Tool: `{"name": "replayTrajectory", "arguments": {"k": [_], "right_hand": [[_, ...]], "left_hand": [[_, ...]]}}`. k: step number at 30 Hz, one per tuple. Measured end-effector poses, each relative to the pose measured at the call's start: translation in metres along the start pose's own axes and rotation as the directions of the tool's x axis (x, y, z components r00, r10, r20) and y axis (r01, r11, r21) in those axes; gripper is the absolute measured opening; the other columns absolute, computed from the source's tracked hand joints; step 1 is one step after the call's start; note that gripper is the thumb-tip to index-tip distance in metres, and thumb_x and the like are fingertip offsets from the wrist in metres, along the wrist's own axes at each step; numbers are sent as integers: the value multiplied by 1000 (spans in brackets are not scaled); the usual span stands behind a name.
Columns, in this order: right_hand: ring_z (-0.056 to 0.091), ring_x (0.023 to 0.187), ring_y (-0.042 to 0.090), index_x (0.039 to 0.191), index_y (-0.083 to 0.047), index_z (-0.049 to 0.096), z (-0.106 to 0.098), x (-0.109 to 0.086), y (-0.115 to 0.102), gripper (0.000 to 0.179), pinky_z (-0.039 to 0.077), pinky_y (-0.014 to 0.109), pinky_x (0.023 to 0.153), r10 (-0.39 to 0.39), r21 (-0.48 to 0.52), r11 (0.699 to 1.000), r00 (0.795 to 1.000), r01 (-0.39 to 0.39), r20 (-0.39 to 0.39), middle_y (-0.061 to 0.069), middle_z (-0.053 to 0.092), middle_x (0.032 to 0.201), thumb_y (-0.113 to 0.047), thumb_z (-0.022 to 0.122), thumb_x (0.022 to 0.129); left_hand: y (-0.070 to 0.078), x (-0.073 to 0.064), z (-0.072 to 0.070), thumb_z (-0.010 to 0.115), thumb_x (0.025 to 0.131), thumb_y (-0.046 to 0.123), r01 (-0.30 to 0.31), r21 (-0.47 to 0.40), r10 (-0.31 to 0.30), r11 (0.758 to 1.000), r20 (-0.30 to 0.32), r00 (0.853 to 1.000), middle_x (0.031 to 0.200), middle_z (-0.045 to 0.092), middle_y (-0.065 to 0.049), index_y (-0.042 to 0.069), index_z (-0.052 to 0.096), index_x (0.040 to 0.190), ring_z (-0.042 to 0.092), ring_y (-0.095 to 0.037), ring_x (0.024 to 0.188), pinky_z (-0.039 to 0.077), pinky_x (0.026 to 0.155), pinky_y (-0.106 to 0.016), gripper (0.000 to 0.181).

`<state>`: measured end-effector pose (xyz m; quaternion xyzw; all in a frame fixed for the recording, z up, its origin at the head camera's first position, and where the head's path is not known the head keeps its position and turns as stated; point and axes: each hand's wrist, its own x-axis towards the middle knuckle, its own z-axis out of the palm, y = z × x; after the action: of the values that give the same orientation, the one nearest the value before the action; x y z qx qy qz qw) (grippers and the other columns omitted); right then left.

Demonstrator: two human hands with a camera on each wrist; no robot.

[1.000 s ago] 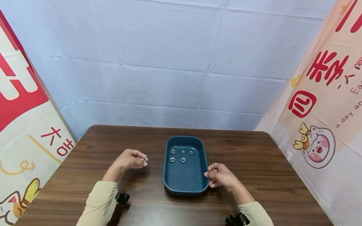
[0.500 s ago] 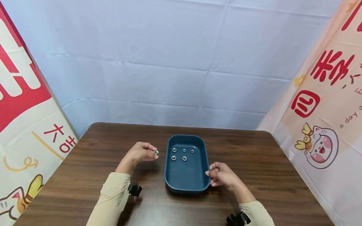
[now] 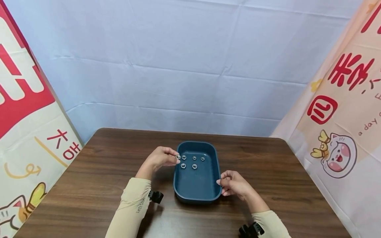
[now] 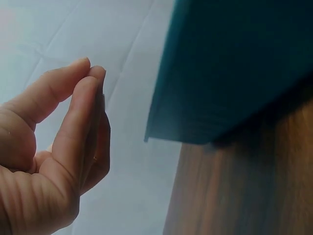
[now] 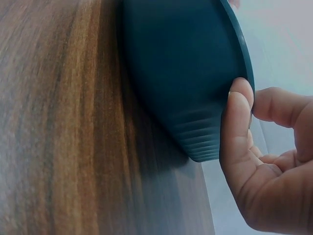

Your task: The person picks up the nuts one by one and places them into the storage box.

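Note:
A dark blue rectangular tray rests on the wooden table with several silver hex nuts lying in its far half. My left hand pinches another hex nut between thumb and fingertips, over the tray's left rim in the head view. In the left wrist view the fingers mostly hide that nut, and the tray's outer wall stands beside them. At the tray's right side my right hand grips the rim, thumb on one face and fingers on the other, as the right wrist view shows.
The brown wood-grain table spreads around the tray. A pale cloth hangs behind its far edge, and printed banners flank both sides. Each sleeved wrist carries a small black camera.
My left hand has moved right and slightly away from me, bringing the pinched hex nut from over the table to the tray's left rim. The right hand keeps its grip on the tray.

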<state>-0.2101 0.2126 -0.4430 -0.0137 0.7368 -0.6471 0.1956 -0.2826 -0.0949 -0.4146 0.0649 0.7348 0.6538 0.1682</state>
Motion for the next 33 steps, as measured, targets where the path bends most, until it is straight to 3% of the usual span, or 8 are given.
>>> {"name": "replayTrajectory", "arguments": {"k": [8,13,19,25,33], "right_hand": [[57,51,14,97,5,45,0,-1,-2,25,54,29,51,2,-11,1000,1000,-2,0,7,54,66,-8,63,85],[57,52,14,98,5,45,0,0,-2,26,54,29,51,-3,-3,1000,1000,3,8,8,54,67,-8,63,85],[57,52,14,97,5,44,-1,0,0,27,54,29,51,-8,-5,1000,1000,8,9,8,54,67,-8,63,84],[57,51,14,97,5,44,0,-1,0,26,54,29,52,-10,-4,1000,1000,10,18,8,54,66,-7,63,85],[57,51,13,98,6,44,0,-3,-1,25,54,28,51,-25,-8,1000,999,25,23,8,54,65,-7,61,86]], "left_hand": [[12,9,13,72,78,-1,-10,3,10,1000,31,999,87,61,-15,-4,64,96,65,-28,82,52,80,-43,20],[18,13,21,71,79,-1,-6,-1,6,1000,10,1000,92,62,-15,-3,64,100,65,-23,81,53,79,-40,22],[24,20,32,69,80,-2,-19,-32,21,999,38,999,95,60,-16,-5,62,104,65,-23,85,52,82,-41,25],[26,29,45,71,79,1,-19,-12,19,1000,50,999,91,61,-14,-3,64,100,65,-24,83,51,82,-44,23],[29,38,60,71,79,0,18,-11,-18,1000,32,999,87,65,-13,-2,67,96,65,-27,81,55,71,-36,18]]}}
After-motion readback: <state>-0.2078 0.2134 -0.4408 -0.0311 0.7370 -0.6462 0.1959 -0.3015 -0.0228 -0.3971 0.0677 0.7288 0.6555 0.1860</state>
